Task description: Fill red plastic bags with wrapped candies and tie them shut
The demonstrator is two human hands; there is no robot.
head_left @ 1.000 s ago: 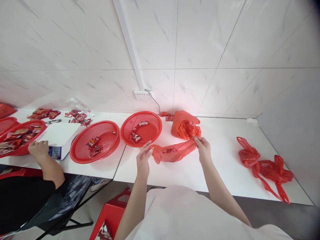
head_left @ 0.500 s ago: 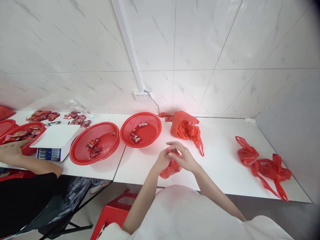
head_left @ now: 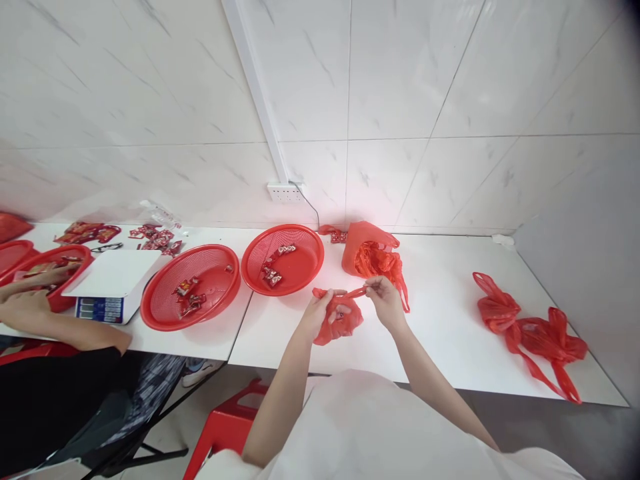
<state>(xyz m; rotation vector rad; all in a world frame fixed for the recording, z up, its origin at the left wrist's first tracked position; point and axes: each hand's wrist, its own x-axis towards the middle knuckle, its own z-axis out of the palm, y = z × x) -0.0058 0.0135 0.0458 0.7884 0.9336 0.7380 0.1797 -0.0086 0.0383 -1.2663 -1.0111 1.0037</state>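
Observation:
A red plastic bag (head_left: 341, 327) with something pale inside rests near the front edge of the white table (head_left: 435, 320). My left hand (head_left: 319, 312) pinches the bag's upper left part. One handle, stretched out to the right, is gripped between the fingertips of my right hand (head_left: 386, 300). Just behind my hands lies a larger open red bag (head_left: 361, 248) stuffed with crumpled red bags. The round red basket (head_left: 305, 267) beyond my left hand holds several small wrapped pieces.
Two tied red bags (head_left: 500, 312) (head_left: 543, 340) lie at the right. Leftward are another red basket (head_left: 217, 283) with wrapped pieces, a scale (head_left: 113, 273) and a co-worker's arm (head_left: 75, 330) by a filled basket. A red stool (head_left: 225, 427) stands below.
My hands have moved apart, and the bag's handle is now stretched between them. The co-worker's hands at the far left have shifted, with a second arm now showing over the filled basket.

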